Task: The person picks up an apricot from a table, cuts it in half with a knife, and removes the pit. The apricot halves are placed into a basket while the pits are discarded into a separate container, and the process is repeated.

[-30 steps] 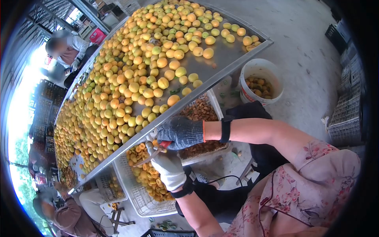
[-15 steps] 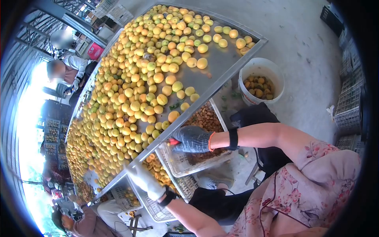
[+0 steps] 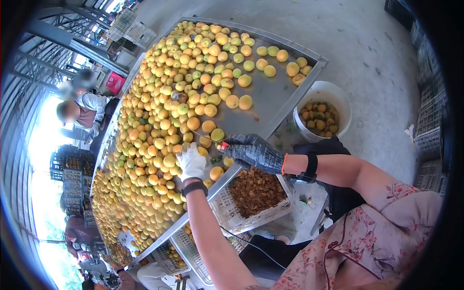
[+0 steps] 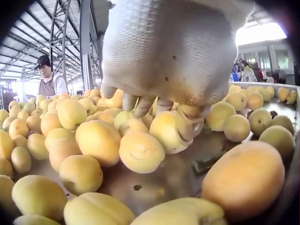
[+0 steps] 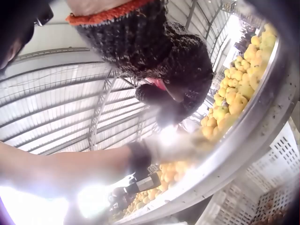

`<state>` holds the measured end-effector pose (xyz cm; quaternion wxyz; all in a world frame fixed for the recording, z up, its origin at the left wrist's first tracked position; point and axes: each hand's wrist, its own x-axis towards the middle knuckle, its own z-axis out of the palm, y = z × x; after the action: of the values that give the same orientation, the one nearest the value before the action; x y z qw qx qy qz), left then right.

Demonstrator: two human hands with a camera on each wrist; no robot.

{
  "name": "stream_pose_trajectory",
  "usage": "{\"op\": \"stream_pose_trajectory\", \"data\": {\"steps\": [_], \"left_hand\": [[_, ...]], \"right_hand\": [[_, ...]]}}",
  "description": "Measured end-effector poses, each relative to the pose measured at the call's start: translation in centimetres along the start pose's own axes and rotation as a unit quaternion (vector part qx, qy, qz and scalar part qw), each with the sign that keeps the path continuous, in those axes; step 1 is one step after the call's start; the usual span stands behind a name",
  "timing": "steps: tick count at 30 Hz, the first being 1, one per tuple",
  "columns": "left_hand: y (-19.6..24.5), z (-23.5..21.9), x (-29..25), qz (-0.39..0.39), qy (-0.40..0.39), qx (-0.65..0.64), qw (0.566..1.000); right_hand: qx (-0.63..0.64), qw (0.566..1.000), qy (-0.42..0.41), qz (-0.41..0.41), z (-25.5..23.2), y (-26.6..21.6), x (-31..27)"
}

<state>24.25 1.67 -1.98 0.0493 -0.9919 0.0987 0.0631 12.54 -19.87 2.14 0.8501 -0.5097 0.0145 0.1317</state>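
Note:
My left hand [image 3: 192, 163], in a white glove, reaches in among the apricots [image 3: 159, 125] heaped on the metal table [image 3: 270, 99]. In the left wrist view its fingers curl down over the fruit, and thumb and fingers close on one apricot [image 4: 169, 131]. My right hand [image 3: 256, 153], in a dark grey knitted glove with an orange cuff, grips a small knife by its red handle [image 3: 224, 145], above the table's near edge. The knife's thin blade [image 3: 205, 137] points toward the heap. In the right wrist view, the glove hides most of the handle [image 5: 159, 83].
Below the table edge stands a white crate [image 3: 232, 218] of brown pits, with another white crate [image 3: 197, 258] left of it, mostly hidden. A white bucket [image 3: 342, 104] of fruit stands at right. Another person [image 3: 89, 108] sits across the table.
My left hand has moved from the crate of halved apricots up over the table edge into the heap. My right hand, still holding the knife, has lifted away from the crates and to the right.

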Motion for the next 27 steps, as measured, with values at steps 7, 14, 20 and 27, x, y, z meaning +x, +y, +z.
{"op": "stream_pose_trajectory", "data": {"steps": [7,14,20,27], "left_hand": [[0.4,-0.1,-2.2,-0.075,0.084,-0.322,0.94],[5.9,-7.1,-15.2,-0.059,0.144,-0.68,0.717],[5.6,-5.1,-21.6,-0.026,0.19,-0.696,0.692],[1.7,-0.5,-23.6,-0.021,0.195,-0.874,0.444]], "right_hand": [[-0.031,0.999,0.028,-0.008,-0.4,-0.5,-0.5],[-0.101,0.993,-0.043,-0.05,2.8,1.1,-2.0],[-0.033,0.991,-0.104,-0.075,5.5,5.0,-2.3],[-0.346,0.887,-0.162,-0.258,6.4,5.6,-4.0]]}}
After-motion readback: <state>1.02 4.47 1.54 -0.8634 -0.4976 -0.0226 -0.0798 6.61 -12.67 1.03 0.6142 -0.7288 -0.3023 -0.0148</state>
